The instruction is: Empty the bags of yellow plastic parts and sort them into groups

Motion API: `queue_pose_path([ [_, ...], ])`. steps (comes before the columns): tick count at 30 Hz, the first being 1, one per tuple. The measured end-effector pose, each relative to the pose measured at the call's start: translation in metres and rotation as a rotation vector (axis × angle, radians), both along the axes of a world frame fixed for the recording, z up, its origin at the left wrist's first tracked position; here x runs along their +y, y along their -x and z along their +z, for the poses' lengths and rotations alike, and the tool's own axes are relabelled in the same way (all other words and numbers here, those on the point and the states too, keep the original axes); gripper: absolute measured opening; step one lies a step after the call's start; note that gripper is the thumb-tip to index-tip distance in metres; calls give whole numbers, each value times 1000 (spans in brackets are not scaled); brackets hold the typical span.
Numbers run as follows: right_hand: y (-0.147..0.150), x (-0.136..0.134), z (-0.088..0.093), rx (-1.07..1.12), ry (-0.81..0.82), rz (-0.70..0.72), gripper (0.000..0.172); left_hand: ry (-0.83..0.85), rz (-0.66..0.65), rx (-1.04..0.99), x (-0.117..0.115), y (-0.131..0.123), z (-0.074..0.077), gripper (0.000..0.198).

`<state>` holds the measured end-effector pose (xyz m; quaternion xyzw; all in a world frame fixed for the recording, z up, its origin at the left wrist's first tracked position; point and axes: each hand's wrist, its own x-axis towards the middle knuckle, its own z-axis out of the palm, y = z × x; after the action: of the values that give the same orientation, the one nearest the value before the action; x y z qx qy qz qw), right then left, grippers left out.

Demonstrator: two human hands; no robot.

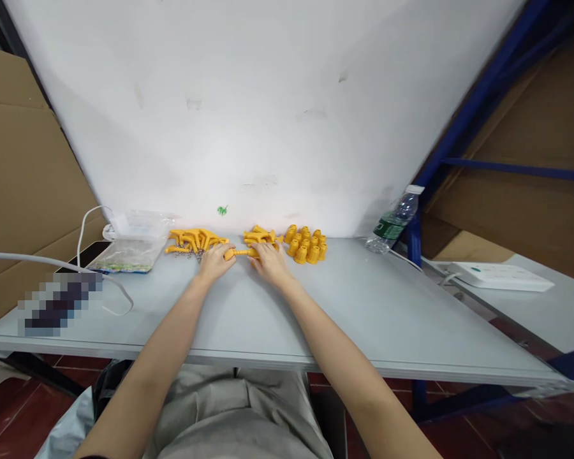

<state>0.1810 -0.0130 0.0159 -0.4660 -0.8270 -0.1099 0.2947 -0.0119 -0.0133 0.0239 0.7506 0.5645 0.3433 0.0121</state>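
Observation:
My left hand (213, 262) is closed around one end of a yellow threaded plastic rod (242, 252). At its other end, my right hand (272, 262) is closed on a yellow plastic piece (253, 252) that meets the rod; whether they are joined I cannot tell. Beyond my left hand lies a pile of yellow curved handle-like parts (196, 237) with small metal bits among them. Just behind my right hand is a heap of yellow plastic parts (259, 234). To its right stand several yellow cup-shaped parts (306, 243).
A plastic bottle (395, 220) leans at the back right. Clear plastic packets (129, 252), a dark flat device (95, 252) and a white cable (124, 293) lie on the left. A white wall (277, 127) bounds the grey table (363, 319). A power strip (502, 276) sits further right.

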Motion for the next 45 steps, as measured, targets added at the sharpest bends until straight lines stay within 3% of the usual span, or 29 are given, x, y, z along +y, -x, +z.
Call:
queue_pose_path([
  [7, 1, 2, -1, 0, 62, 10, 27, 30, 12, 0, -2, 0, 1, 34],
  [13, 0, 1, 3, 1, -27, -60, 29, 32, 30, -16, -1, -2, 0, 34],
  [17, -7, 5, 3, 48, -28, -161, 23, 29, 79, -57, 3, 1, -1, 34],
  [24, -45, 19, 3, 256, 0, -429, 26, 33, 304, -237, 16, 17, -4, 32],
  [29, -62, 27, -3, 334, 135, -513, 30, -4, 297, -323, 23, 28, -11, 36],
  [33, -64, 31, -11, 339, 254, -563, 26, -89, 268, -283, 27, 31, -19, 40],
  [36, -66, 33, -18, 346, 314, -631, 25, -35, 294, -197, 29, 30, -23, 49],
  [41, -73, 39, -28, 429, 231, -614, 29, 106, 332, -94, 31, 29, -29, 67],
  [45, -70, 36, -23, 434, 207, -595, 37, 121, 325, -78, 35, 32, -34, 72],
])
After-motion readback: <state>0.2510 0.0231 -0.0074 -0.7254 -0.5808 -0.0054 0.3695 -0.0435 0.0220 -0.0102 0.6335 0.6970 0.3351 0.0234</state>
